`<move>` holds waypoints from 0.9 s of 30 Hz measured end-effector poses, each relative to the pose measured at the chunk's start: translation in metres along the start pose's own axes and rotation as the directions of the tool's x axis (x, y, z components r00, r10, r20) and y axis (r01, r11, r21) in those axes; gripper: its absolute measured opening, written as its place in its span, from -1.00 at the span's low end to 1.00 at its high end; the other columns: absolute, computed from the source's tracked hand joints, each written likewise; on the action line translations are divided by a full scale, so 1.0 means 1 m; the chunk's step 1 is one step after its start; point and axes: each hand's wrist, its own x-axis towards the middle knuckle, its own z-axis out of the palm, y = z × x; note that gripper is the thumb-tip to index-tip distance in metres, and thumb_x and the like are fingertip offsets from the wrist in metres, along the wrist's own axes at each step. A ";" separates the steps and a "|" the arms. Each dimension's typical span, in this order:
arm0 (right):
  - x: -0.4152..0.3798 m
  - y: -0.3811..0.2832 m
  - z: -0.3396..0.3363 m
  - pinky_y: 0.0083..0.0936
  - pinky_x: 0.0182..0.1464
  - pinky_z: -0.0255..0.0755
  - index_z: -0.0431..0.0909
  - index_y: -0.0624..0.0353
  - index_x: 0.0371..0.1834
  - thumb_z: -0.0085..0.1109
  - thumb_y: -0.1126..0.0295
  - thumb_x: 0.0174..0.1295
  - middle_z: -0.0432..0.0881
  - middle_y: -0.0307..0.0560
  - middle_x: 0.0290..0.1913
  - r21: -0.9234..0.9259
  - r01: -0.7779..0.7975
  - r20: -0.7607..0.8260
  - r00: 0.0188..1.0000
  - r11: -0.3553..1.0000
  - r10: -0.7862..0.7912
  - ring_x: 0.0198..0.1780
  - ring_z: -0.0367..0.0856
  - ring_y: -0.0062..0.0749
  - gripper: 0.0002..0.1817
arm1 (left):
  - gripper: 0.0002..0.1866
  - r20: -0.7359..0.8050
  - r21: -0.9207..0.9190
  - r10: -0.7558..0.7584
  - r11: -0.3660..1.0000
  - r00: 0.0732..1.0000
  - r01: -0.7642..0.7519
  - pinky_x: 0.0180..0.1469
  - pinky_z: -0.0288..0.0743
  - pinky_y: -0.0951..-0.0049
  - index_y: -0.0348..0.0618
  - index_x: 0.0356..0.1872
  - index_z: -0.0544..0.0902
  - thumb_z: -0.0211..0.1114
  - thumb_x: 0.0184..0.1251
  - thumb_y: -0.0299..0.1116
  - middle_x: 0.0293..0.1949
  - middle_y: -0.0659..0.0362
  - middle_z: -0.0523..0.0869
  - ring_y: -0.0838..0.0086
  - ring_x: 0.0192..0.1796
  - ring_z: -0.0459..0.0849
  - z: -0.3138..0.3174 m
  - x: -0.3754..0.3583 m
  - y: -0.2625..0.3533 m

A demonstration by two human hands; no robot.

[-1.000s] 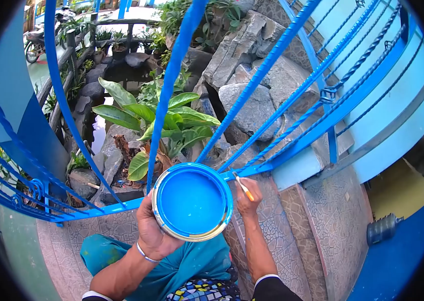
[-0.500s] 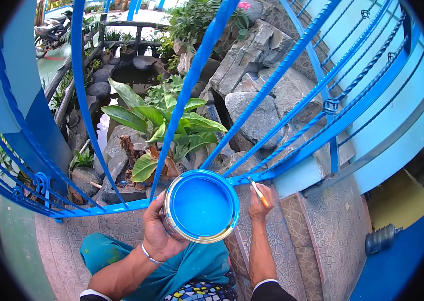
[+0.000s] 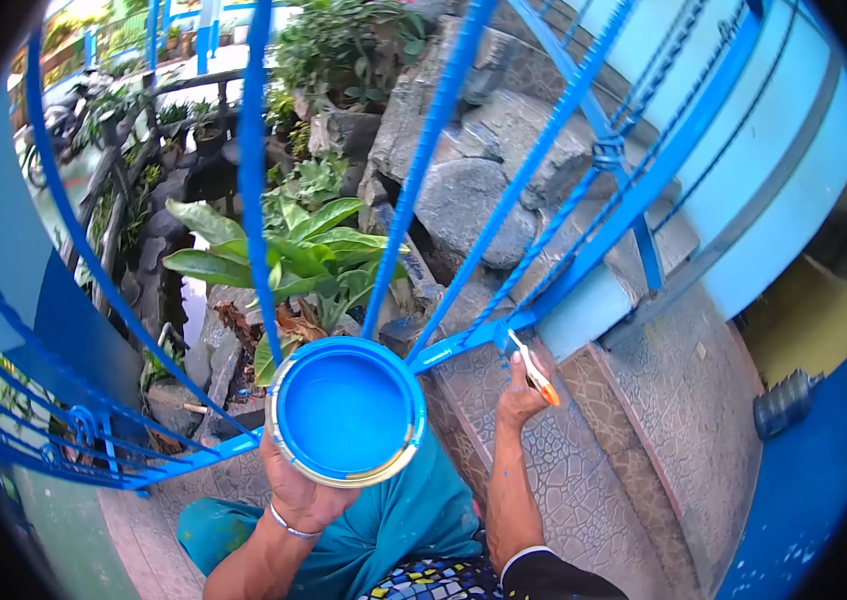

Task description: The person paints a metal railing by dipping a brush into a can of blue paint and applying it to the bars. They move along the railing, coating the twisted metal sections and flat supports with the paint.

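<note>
Left hand [image 3: 301, 487]: curled around lower side of round metal can of bright blue paint [image 3: 348, 408], held above teal cloth trousers [image 3: 418, 520] | Right hand [image 3: 523, 397]: closed on slim white-and-orange-handled paintbrush [image 3: 535, 373], tip at blue metal bottom rail [image 3: 450, 347], contact unclear

No readable lettering, no legible labels, brands, numbers, signs
</note>
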 end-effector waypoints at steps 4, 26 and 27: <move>-0.035 0.022 0.024 -0.24 0.12 0.67 0.73 0.35 -0.10 0.59 0.49 0.36 0.83 0.07 -0.01 -0.025 -0.090 -0.067 0.994 0.996 0.088 0.04 0.79 -0.24 -0.78 | -0.13 -0.010 0.058 -0.067 0.996 0.998 0.068 0.44 0.56 -0.28 -0.18 0.55 0.55 0.22 0.53 0.37 0.48 -0.16 0.63 -0.17 0.43 0.60 0.007 -0.003 -0.003; -0.049 0.010 0.022 -0.39 0.02 0.70 0.64 0.39 0.00 0.52 0.41 0.43 0.78 0.04 -0.06 0.080 -0.357 -0.035 0.932 0.930 0.361 -0.06 0.78 -0.36 -0.71 | -0.10 -0.026 0.047 -0.075 0.996 0.997 0.076 0.44 0.54 -0.32 -0.24 0.57 0.51 0.20 0.56 0.38 0.49 -0.25 0.57 -0.23 0.40 0.59 0.016 -0.003 -0.007; -0.055 0.008 0.020 -0.40 0.02 0.71 0.65 0.39 0.01 0.52 0.41 0.42 0.78 0.04 -0.07 0.074 -0.357 -0.027 0.933 0.931 0.360 -0.06 0.78 -0.36 -0.70 | -0.10 0.002 0.063 -0.073 0.995 0.997 0.073 0.45 0.54 -0.31 -0.24 0.57 0.51 0.20 0.57 0.38 0.49 -0.25 0.57 -0.22 0.40 0.59 0.019 -0.004 -0.007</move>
